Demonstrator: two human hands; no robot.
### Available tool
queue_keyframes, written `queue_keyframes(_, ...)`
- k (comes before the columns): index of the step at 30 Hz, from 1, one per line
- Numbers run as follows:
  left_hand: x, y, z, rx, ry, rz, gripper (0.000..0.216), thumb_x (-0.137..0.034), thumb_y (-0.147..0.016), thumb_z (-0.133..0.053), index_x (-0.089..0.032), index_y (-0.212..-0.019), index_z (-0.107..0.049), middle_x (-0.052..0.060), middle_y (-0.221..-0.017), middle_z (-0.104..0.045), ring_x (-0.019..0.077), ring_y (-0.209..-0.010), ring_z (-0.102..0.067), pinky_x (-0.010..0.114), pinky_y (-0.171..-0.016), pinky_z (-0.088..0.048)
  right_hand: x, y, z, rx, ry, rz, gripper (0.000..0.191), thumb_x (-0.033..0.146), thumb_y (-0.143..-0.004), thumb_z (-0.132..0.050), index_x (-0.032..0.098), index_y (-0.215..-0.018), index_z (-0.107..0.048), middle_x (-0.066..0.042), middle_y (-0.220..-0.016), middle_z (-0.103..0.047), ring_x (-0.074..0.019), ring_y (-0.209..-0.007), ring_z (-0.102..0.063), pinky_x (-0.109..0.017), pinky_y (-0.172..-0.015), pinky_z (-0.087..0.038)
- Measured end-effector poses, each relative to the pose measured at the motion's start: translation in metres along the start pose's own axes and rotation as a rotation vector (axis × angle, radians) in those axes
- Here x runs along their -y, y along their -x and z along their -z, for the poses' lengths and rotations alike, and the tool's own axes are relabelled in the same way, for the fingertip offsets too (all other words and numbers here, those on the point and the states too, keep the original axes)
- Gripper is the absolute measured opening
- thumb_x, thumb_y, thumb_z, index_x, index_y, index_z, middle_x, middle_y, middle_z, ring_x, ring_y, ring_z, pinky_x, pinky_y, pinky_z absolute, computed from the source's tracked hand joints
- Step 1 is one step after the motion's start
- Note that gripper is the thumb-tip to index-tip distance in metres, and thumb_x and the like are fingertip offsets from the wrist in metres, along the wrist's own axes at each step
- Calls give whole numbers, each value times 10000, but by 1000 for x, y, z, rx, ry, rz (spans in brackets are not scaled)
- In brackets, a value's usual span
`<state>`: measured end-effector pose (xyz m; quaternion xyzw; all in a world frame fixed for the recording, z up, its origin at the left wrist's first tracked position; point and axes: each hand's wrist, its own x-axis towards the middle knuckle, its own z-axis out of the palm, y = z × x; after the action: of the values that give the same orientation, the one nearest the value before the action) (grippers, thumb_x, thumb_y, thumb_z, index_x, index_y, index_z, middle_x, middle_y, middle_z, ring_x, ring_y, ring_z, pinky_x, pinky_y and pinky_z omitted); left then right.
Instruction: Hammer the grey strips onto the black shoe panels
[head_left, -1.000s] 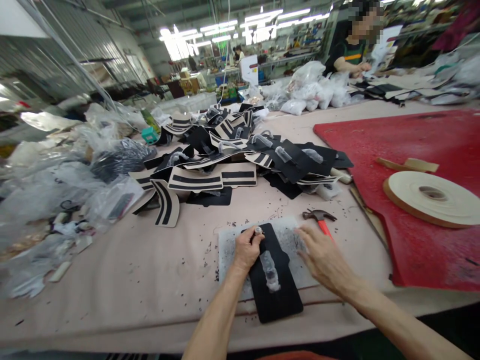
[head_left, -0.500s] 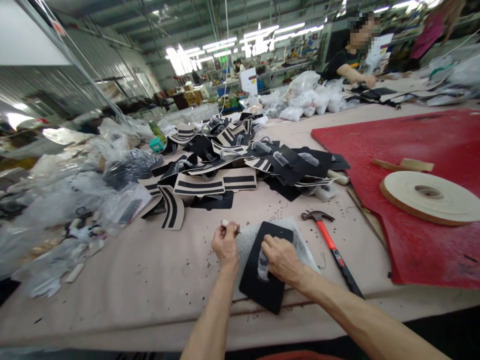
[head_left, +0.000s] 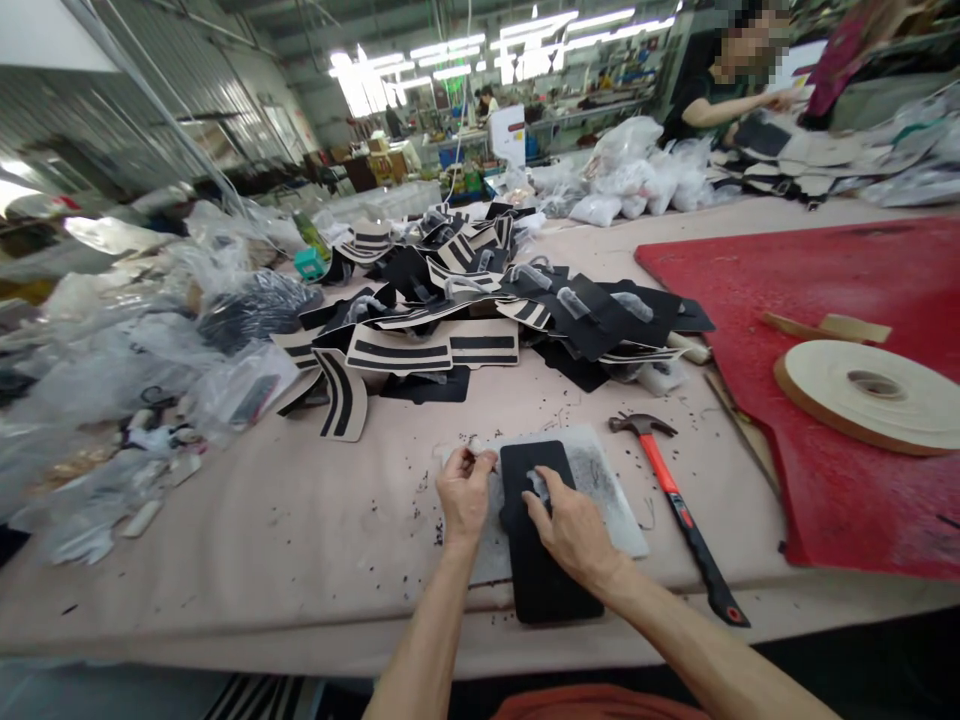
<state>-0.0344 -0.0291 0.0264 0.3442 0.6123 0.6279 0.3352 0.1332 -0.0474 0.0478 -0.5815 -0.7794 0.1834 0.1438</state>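
Two hands on a black panel (head_left: pixel 551 588), lower centre of the frame.
The right hand (head_left: pixel 574 525) lies spread on the panel, grasping nothing, fingertips pressing its clear tab (head_left: pixel 534 478). The left hand (head_left: pixel 465 490) pinches a small pale bit (head_left: pixel 472 447) at the panel's upper left edge. The panel lies on a white pad (head_left: pixel 611 485), with a hammer (head_left: pixel 679 505) just right. Judged best: pin the panel flat and square on the pad.

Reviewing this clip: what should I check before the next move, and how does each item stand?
1. The black piece lies on the white pad: ok.
2. Piece wholly on the pad: not ok, near end overhangs.
3. The right hand presses the black piece: ok.
4. The left hand pinches a small item: ok; its kind, cannot tell.
5. The hammer lies unheld, right of the pad: ok.
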Motion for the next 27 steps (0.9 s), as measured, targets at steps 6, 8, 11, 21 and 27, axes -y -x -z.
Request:
queue_keyframes(6,5,-10,-26,222,29,-19,192,-334,-814,-714,-154,-880,-696,41,-837,-750,167,-796,-707,261,-774,-558,-6,-2,-24,-60,17,82,402,281,-1006,-392,98,-1343,-513,-186,-1220,-697,-254,-905,-733,-315,-736,-529)
queue_keyframes(8,11,-12,-33,287,38,-10,185,-334,-825,-698,-158,-884,-692,50,-845,-757,174,-801,-714,277,-788,-561,-9,-2,-24,-36,29,85,368,259,-1004,-387,105,-1304,-535,-168,-1152,-723,-240,-863,-733,-296,-706,-508)
queue_keyframes(11,22,-12,-38,344,27,-4,210,-358,-848,-678,-161,-920,-683,64,-849,-764,188,-800,-726,297,-776,-569,-17,1,-20,9,21,24,303,330,-1018,-414,141,-1160,-603,-117,-956,-753,-231,-791,-726,-281,-661,-460)
queue_keyframes(21,28,-10,-36,350,-77,-24,218,-357,-883,-640,-168,-980,-689,75,-898,-779,198,-844,-735,314,-812,-568,-18,4,-9,97,17,6,241,344,-1016,-447,177,-1018,-621,-73,-938,-737,-217,-828,-706,-288,-666,-382)
queue_keyframes(27,23,-6,-39,330,-189,-94,178,-348,-895,-623,-187,-915,-694,44,-874,-766,177,-803,-710,269,-767,-538,-18,4,-12,77,13,1,240,354,-1017,-441,184,-1019,-609,-65,-934,-735,-224,-837,-705,-292,-654,-371)
